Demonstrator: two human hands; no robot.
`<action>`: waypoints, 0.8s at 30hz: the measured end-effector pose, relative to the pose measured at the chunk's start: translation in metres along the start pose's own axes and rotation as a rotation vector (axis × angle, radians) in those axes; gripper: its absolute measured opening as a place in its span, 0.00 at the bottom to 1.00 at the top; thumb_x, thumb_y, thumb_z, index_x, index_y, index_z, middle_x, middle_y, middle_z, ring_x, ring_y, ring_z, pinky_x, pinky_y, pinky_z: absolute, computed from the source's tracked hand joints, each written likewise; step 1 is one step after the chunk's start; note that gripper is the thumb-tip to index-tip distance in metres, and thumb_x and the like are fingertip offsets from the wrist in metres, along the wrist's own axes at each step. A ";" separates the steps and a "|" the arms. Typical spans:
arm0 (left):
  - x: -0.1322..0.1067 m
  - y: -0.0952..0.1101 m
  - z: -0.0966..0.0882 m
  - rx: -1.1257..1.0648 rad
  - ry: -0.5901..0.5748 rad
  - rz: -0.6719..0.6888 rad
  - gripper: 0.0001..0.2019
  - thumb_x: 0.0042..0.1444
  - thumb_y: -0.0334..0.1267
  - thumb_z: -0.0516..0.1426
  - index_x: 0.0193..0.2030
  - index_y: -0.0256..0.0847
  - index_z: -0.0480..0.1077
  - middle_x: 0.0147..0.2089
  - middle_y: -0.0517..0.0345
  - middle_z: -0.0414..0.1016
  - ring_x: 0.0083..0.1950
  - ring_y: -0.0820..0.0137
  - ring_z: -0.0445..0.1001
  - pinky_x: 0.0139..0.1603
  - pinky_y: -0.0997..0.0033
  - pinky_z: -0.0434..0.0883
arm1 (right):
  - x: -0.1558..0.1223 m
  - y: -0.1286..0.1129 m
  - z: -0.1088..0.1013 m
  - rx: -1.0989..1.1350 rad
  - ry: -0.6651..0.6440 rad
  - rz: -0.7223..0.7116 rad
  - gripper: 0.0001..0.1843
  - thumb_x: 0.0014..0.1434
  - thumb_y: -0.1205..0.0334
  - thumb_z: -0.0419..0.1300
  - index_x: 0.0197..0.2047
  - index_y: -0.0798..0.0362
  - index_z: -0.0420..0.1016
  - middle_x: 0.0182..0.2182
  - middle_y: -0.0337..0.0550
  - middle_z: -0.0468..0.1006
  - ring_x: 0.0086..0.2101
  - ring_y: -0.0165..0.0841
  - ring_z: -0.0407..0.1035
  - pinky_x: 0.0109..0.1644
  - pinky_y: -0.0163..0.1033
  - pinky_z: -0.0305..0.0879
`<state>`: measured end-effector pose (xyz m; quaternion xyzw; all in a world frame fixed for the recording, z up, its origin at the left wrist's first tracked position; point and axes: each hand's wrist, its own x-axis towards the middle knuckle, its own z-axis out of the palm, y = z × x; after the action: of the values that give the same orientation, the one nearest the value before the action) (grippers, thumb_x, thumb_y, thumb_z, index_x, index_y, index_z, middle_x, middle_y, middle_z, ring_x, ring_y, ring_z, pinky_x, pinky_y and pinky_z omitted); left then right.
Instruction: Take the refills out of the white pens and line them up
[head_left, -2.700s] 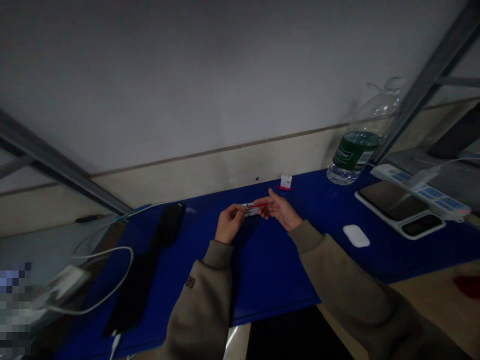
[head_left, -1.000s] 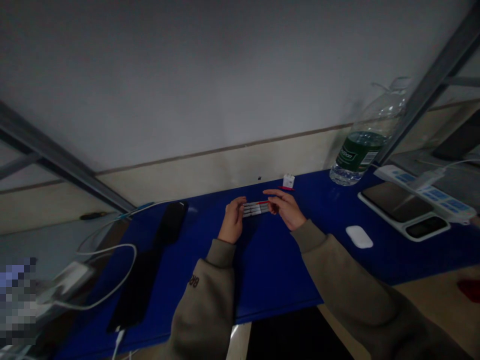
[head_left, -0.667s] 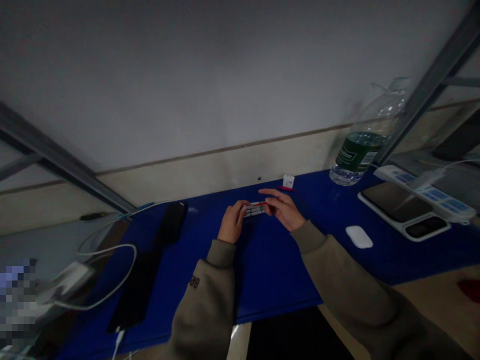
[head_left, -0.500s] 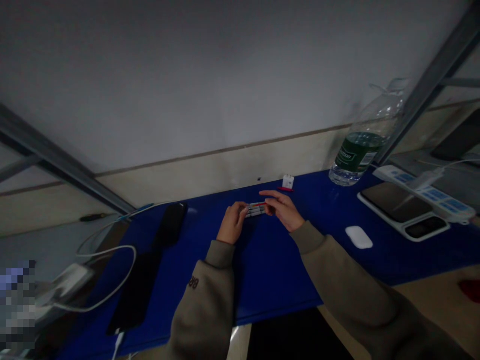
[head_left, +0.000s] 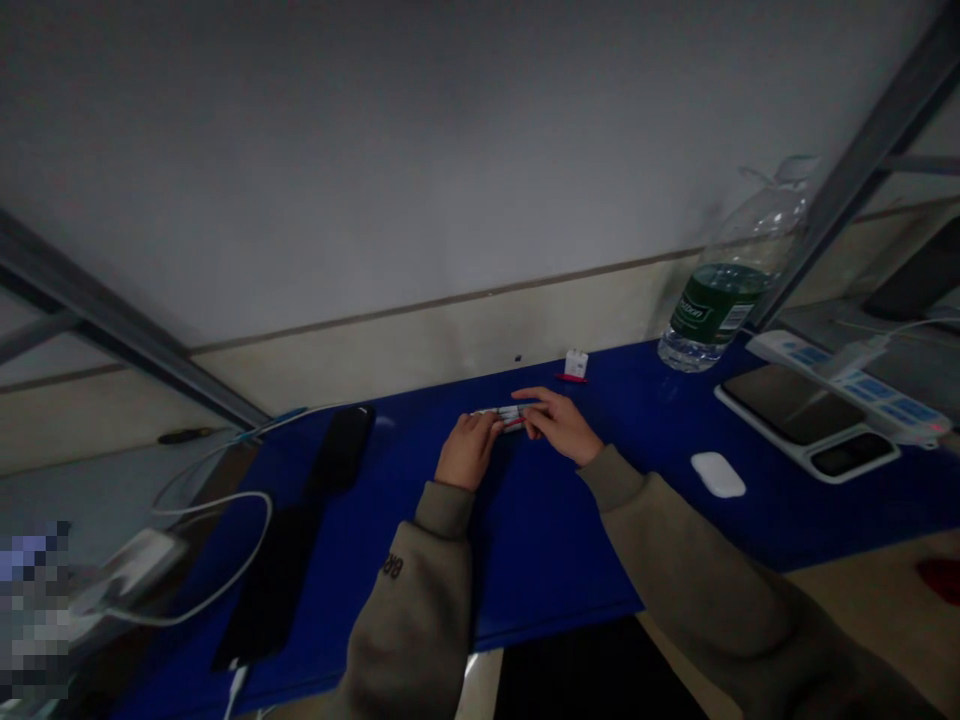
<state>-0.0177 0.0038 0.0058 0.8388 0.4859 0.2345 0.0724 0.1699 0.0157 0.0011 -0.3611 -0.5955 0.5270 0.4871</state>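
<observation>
A few slim white-and-grey pens point(head_left: 510, 411) lie side by side on the blue tabletop point(head_left: 555, 540), pointing left to right. My left hand point(head_left: 463, 450) is closed over their left ends, fingers bent and thumb at the near side. A thin red pen point(head_left: 514, 422) lies along the near side of the white ones, between the two hands. My right hand point(head_left: 566, 430) pinches at the right end of the red pen, its index finger stretched out above. The fingers hide both ends of the pens.
Behind the right hand are a white charger plug point(head_left: 576, 362) and a red stick point(head_left: 571, 378). To the right stand a water bottle point(head_left: 716, 300), a white case point(head_left: 718, 474), a scale point(head_left: 795, 405) and a power strip point(head_left: 892, 400). Phones point(head_left: 341, 447) and cables lie left.
My left hand has turned further over the pens, its fingers reaching more to the right. The red pen has shifted slightly left and nearer to me; my right hand has moved a little left.
</observation>
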 end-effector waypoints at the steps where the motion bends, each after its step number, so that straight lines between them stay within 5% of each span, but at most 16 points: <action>1: 0.000 0.002 0.001 0.012 0.007 0.006 0.16 0.66 0.43 0.42 0.45 0.42 0.68 0.43 0.52 0.71 0.44 0.65 0.67 0.47 0.66 0.63 | 0.000 0.001 0.002 -0.012 -0.031 -0.002 0.18 0.58 0.59 0.54 0.51 0.53 0.70 0.18 0.34 0.68 0.21 0.28 0.61 0.27 0.36 0.58; 7: -0.004 0.012 0.003 0.085 0.005 -0.019 0.17 0.64 0.47 0.45 0.48 0.43 0.69 0.42 0.50 0.74 0.45 0.64 0.70 0.43 0.69 0.64 | -0.004 0.008 0.019 -0.049 -0.150 -0.007 0.22 0.63 0.48 0.48 0.47 0.55 0.73 0.19 0.37 0.69 0.20 0.27 0.62 0.26 0.35 0.58; 14: -0.008 0.013 -0.002 0.287 0.043 -0.166 0.23 0.54 0.59 0.51 0.31 0.40 0.73 0.29 0.48 0.73 0.32 0.64 0.71 0.30 0.72 0.59 | -0.011 0.005 0.029 0.073 -0.195 0.082 0.32 0.62 0.39 0.43 0.54 0.54 0.70 0.22 0.41 0.72 0.22 0.30 0.65 0.25 0.35 0.59; 21: -0.007 0.015 -0.002 0.188 0.097 -0.298 0.25 0.54 0.61 0.50 0.24 0.40 0.74 0.24 0.49 0.72 0.28 0.65 0.70 0.27 0.73 0.52 | -0.016 -0.008 0.027 0.099 -0.291 0.038 0.36 0.60 0.36 0.43 0.63 0.50 0.60 0.23 0.40 0.72 0.22 0.30 0.64 0.26 0.35 0.58; 24: -0.006 0.015 -0.004 0.129 0.119 -0.373 0.26 0.53 0.62 0.50 0.24 0.41 0.74 0.23 0.50 0.71 0.27 0.64 0.70 0.26 0.73 0.51 | -0.012 -0.007 0.018 0.023 -0.196 -0.003 0.38 0.62 0.36 0.34 0.61 0.50 0.64 0.22 0.41 0.71 0.21 0.30 0.63 0.26 0.36 0.57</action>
<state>-0.0101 -0.0099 0.0122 0.7219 0.6501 0.2349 0.0319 0.1563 -0.0022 0.0058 -0.3013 -0.6349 0.5658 0.4313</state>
